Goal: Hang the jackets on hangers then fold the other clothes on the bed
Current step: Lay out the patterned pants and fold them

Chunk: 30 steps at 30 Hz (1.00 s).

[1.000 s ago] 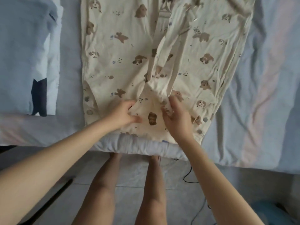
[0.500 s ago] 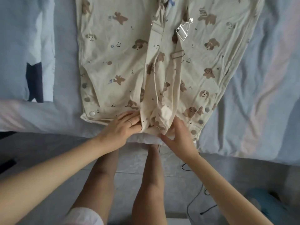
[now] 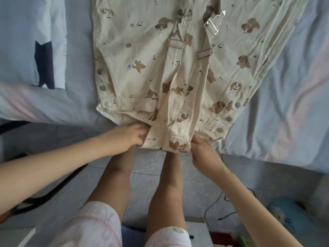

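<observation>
A cream garment printed with brown dogs point(image 3: 135, 50) lies spread on the bed, its straps and metal buckles point(image 3: 212, 27) laid down the middle. Its near end hangs over the bed's edge. My left hand point(image 3: 132, 135) grips the left side of that hanging end, fingers curled into the cloth. On the right side of the same end, my right hand point(image 3: 201, 148) holds the cloth with its fingers tucked under the hem. Snap buttons point(image 3: 107, 103) run along both side edges.
A folded pale blue garment with a dark patch point(image 3: 44, 66) lies at the left on the light blue bedsheet point(image 3: 284, 104). Below the bed edge are my bare legs, a tiled floor, a black cable point(image 3: 213, 205) and a blue soft item point(image 3: 288, 216) at lower right.
Both hands have slid toward me along the garment, from its middle down to the near end, drawing the cloth over the bed's edge. The straps now lie straighter.
</observation>
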### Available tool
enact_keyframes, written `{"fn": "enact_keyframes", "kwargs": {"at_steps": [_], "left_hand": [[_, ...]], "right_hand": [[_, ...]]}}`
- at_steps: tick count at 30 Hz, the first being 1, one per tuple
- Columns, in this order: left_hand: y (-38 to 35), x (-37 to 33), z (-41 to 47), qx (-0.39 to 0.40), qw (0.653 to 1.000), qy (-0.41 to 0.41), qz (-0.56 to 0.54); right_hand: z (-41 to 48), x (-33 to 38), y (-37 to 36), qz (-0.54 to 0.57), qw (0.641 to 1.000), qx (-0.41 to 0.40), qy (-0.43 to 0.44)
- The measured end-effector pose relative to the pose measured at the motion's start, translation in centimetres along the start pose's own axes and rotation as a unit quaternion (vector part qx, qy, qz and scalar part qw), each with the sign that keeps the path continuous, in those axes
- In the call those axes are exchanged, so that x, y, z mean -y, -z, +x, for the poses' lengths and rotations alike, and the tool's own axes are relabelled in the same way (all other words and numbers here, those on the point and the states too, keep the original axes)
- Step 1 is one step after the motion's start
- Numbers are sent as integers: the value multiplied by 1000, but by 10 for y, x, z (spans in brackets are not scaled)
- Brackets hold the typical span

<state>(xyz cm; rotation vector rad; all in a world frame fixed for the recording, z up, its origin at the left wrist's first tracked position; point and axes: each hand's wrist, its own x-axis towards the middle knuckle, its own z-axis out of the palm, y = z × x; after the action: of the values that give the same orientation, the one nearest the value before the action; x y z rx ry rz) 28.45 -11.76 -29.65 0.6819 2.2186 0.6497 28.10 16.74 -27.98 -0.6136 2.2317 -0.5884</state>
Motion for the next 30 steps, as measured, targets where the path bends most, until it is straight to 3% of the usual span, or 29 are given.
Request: {"fn": "enact_keyframes", "kwargs": {"at_steps": [2, 3, 4, 5, 7, 8, 9, 10, 11, 14, 16, 19, 22, 24, 25, 27, 28, 30], "left_hand": [[0, -6, 5, -51, 964, 143, -217], [0, -10, 10, -102, 918, 220, -313], [-1, -16, 15, -162, 845, 285, -422], [0, -23, 20, -209, 749, 335, -531], [3, -36, 31, -273, 541, 380, -699], [2, -38, 38, -302, 471, 390, -731], [2, -39, 43, -327, 429, 400, -741], [0, -40, 47, -345, 416, 413, -733], [-2, -42, 48, -361, 445, 432, -696], [0, -57, 36, -372, 638, 422, -526], [0, -71, 17, -337, 732, 378, -455], [-7, -83, -11, -269, 763, 374, -454], [-9, -90, -26, -257, 782, 369, -432], [-8, -92, -30, -266, 764, 385, -444], [-7, -90, -32, -273, 730, 399, -484], [-1, -88, -32, -282, 600, 405, -630], [3, -89, -29, -280, 530, 392, -698], [10, -90, -24, -273, 451, 371, -764]], "right_hand": [[7, 1, -5, 181, 971, -5, -157], [12, 4, -6, 287, 926, -30, -244], [16, 7, -9, 398, 860, -64, -313], [19, 9, -11, 505, 783, -94, -351], [24, 17, -13, 670, 647, -110, -347], [26, 22, -12, 710, 605, -109, -343], [28, 26, -12, 717, 592, -110, -351], [31, 31, -8, 703, 601, -109, -365], [33, 34, -5, 678, 624, -107, -374], [32, 35, 1, 616, 693, -82, -365], [20, 37, 5, 594, 720, -43, -357], [-4, 50, 0, 575, 732, 28, -364], [-14, 64, -5, 604, 695, 12, -390], [-13, 65, 3, 693, 628, 1, -354], [-11, 63, 7, 738, 588, 1, -332], [-4, 57, 13, 773, 528, 0, -352], [-1, 56, 15, 766, 522, -6, -376], [4, 58, 12, 748, 533, -24, -394]]}}
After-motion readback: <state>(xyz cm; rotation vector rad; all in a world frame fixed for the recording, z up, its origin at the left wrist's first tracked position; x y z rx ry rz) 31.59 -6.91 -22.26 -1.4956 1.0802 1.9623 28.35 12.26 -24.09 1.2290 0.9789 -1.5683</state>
